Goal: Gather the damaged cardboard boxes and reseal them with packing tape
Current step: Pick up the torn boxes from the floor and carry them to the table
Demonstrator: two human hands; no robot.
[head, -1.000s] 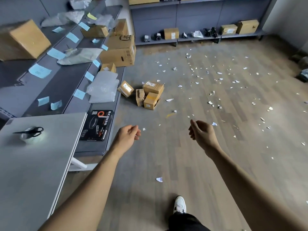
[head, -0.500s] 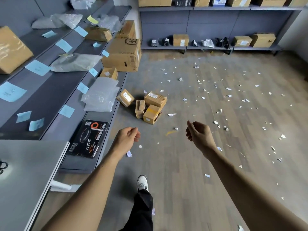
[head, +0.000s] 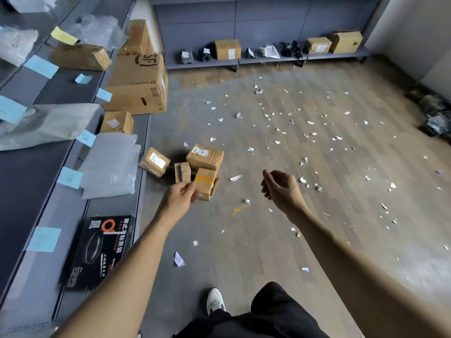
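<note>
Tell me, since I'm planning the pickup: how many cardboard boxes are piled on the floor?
4: tilted box against the shelf; large box behind; narrow box in the middle; yellow-taped box nearest the left hand. More may be hidden.

The location was a parcel storeroom or courier depot. Along the walls, grey shelving (head: 29,176) carried cardboard parcels (head: 136,84), padded mailers (head: 109,164) and blue label slips (head: 44,239); small labelled boxes (head: 204,157) lay on the floor (head: 268,240) among paper scraps (head: 235,178)
</note>
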